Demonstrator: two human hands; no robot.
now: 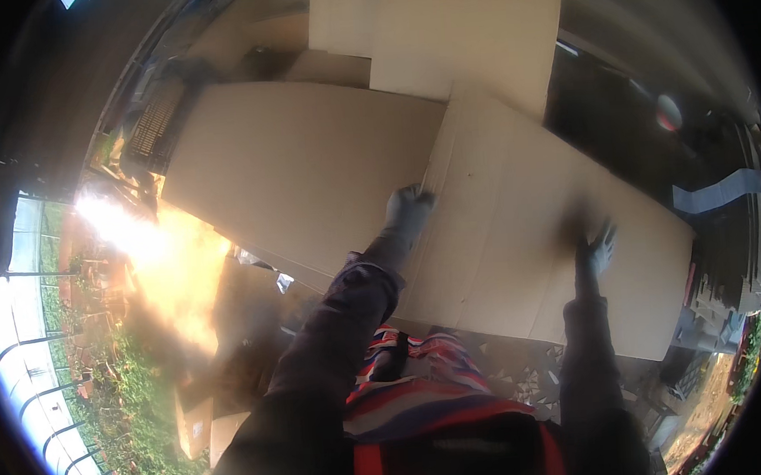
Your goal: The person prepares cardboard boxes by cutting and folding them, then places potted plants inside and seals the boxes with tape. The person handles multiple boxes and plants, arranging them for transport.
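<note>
A large brown cardboard sheet (519, 229) lies at a slant in front of me, with fold lines running along it. My left hand (408, 210), in a pale grey glove, is closed at the sheet's left edge, its fingers curled there. My right hand (603, 246), also gloved, is over the right part of the same sheet with its fingers stretched out; a dark shadow falls beside it. A second cardboard panel (306, 164) spreads to the left of my left hand. Behind both, another cardboard panel (464, 32) stands at the back.
A dark plastic crate (154, 125) is at the far left. Stacked flat cardboard (734, 242) stands at the right, near a pale strip (718, 192). Small scraps (529, 381) litter the ground by my striped clothing (433, 382). Green plants (144, 426) grow at lower left; strong sunlight glares there.
</note>
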